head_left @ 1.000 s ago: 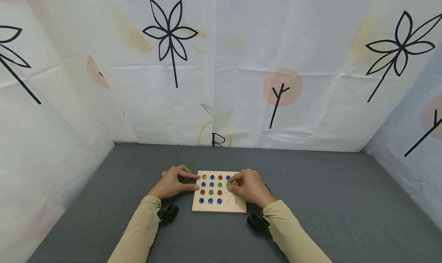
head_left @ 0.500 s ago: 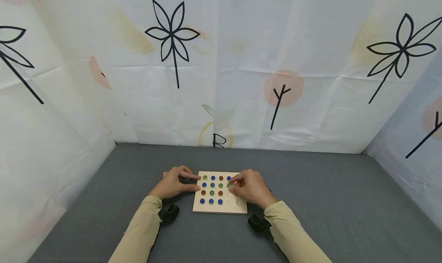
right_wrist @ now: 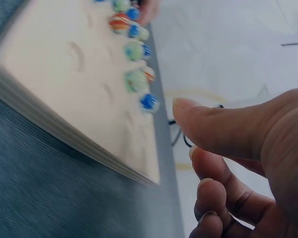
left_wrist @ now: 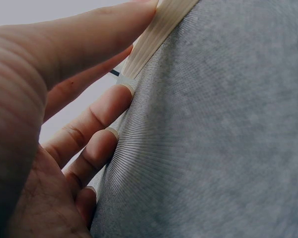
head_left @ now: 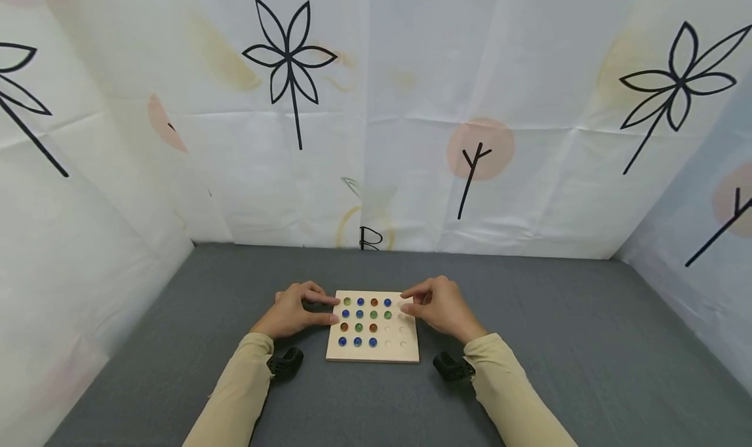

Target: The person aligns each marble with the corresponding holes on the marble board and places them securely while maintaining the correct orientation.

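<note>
A pale wooden board [head_left: 395,355] with rows of round hollows lies on the grey table. Blue, green and red-brown glass marbles [head_left: 358,327] fill its left and middle columns; hollows at the right are bare. At the left edge, my left hand [head_left: 296,311] touches the board with thumb and index finger. In the left wrist view, that thumb [left_wrist: 104,29] lies against the wooden side and the other fingers rest loosely. My right hand [head_left: 443,308] hovers at the board's upper right corner. In the right wrist view, its thumb and fingers [right_wrist: 211,191] are apart, with nothing held.
Black wrist cameras [head_left: 286,363] sit under both forearms. Around the grey tabletop [head_left: 529,316] stand white fabric walls [head_left: 405,75] with drawn flowers.
My right hand has drawn back rightward from the green marble in the second row, which stays in its hollow. Blue marbles seen earlier beyond that hand no longer show. My left hand keeps its place.
</note>
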A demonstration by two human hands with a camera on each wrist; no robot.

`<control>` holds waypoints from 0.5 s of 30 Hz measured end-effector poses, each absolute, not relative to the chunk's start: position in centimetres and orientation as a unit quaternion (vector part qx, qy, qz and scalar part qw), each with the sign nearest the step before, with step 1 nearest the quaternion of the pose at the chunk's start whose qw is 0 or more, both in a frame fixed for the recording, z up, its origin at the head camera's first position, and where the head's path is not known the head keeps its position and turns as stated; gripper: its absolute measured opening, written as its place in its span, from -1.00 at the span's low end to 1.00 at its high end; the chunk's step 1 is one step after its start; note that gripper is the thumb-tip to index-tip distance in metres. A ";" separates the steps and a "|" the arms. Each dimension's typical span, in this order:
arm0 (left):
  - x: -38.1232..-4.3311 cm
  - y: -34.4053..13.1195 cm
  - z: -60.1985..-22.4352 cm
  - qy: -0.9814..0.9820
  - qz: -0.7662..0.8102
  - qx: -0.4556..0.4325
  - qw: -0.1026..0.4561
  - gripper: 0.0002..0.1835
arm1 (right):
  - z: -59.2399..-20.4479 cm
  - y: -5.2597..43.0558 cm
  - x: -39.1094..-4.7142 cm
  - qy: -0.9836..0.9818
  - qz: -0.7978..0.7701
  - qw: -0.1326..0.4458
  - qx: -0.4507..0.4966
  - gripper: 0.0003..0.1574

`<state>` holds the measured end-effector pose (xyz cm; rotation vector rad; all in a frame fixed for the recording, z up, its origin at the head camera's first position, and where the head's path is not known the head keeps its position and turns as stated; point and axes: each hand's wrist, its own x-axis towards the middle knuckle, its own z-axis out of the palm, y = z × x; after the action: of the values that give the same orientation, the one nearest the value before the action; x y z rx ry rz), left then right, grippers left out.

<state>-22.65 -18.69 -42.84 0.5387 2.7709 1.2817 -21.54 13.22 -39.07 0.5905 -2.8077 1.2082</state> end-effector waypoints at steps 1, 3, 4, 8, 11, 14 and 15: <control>-22.6 -18.7 -42.8 0.894 0.413 0.173 0.022 -0.60 | -38.9 13.4 -21.6 -0.902 0.390 0.014 0.186 -0.78; -22.6 -18.7 -42.8 0.895 0.412 0.170 0.025 -0.60 | -38.7 13.8 -21.7 -0.902 0.392 0.015 0.181 -0.77; -22.6 -18.7 -42.8 0.895 0.412 0.169 0.026 -0.60 | -38.6 14.0 -21.7 -0.903 0.391 0.017 0.179 -0.77; -22.6 -18.7 -42.7 0.895 0.413 0.170 0.026 -0.60 | -38.2 14.8 -21.7 -0.904 0.387 0.023 0.180 -0.76; -22.6 -18.7 -42.7 0.893 0.414 0.173 0.023 -0.60 | -38.1 15.4 -21.8 -0.904 0.385 0.026 0.184 -0.74; -22.7 -18.8 -42.8 0.893 0.413 0.175 0.025 -0.60 | -38.1 16.2 -21.7 -0.905 0.382 0.029 0.186 -0.74; -22.7 -18.8 -42.8 0.893 0.413 0.176 0.026 -0.60 | -38.1 16.5 -21.6 -0.906 0.380 0.030 0.186 -0.74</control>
<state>-22.69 -18.75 -42.77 0.5444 2.7612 1.2756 -21.63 16.52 -38.09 0.5748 -2.7915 1.1714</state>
